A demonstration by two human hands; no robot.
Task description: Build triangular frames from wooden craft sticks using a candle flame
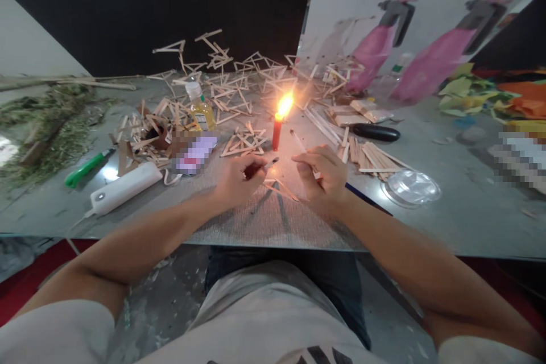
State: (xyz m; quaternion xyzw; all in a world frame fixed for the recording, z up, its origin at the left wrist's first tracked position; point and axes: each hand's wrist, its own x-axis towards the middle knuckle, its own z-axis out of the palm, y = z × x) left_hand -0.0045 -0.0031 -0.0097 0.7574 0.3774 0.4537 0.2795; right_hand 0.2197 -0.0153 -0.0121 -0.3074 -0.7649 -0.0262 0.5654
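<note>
A lit red candle [277, 133] stands upright on the table, its flame leaning right. Just left of it, my left hand [243, 179] is closed, pinching a short translucent glue stick [269, 165] with a blackened tip. My right hand [321, 176] is closed around another whitish glue stick [298, 141], whose dark end points up and left, near the candle. Below and between the hands lie thin wooden sticks [282, 189] joined at an angle. A small frame of joined wooden sticks [245, 141] lies left of the candle.
Loose wooden sticks [370, 156] and a clear plastic dish [413, 186] lie right. Left are a phone [197, 154], white power bank [127, 189], green cutter [89, 168] and yellow-liquid bottle [200, 109]. Pink spray bottles [433, 65] and stick frames [239, 85] stand behind.
</note>
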